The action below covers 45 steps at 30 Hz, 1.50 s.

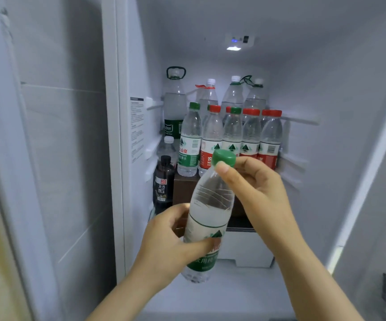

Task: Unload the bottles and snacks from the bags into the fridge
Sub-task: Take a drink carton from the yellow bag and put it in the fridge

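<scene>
green cap [224, 158], green-and-white label [204, 249]; red caps [251, 111] behind; black bottle [163, 185]

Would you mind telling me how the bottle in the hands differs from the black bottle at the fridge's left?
The held bottle is clear with a green cap and tilted; the black bottle is dark with a black cap and upright. The held one is gripped by both hands; the black one stands untouched. Both are capped.

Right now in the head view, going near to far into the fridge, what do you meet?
Left hand and right hand holding the green-capped bottle → brown box → front row of small water bottles → tall bottles at the back.
</scene>
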Each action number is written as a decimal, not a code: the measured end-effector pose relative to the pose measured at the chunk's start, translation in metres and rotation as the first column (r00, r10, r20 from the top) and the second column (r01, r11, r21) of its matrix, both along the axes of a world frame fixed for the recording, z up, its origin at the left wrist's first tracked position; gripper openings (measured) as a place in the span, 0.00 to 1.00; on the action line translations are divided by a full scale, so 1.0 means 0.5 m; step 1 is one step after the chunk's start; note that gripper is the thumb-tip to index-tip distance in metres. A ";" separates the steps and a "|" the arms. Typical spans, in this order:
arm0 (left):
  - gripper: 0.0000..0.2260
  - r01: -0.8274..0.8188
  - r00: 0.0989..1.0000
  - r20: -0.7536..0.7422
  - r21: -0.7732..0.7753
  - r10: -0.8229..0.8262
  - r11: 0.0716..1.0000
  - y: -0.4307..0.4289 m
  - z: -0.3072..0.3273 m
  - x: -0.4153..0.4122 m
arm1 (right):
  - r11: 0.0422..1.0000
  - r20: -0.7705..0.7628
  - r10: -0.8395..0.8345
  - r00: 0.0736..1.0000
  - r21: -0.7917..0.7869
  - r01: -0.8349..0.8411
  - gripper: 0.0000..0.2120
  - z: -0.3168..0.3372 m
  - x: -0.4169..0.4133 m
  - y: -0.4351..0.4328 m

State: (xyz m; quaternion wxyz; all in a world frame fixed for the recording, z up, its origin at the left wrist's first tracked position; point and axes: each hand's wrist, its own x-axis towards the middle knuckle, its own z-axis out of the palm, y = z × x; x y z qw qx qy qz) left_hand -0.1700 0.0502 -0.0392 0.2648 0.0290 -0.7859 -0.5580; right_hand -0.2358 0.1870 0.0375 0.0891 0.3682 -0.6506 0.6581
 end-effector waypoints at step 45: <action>0.17 -0.568 0.822 -0.057 -0.018 0.566 0.823 -0.184 -0.117 -0.301 | 0.781 -0.194 -0.305 0.932 0.509 0.361 0.07 -0.417 -0.363 -0.094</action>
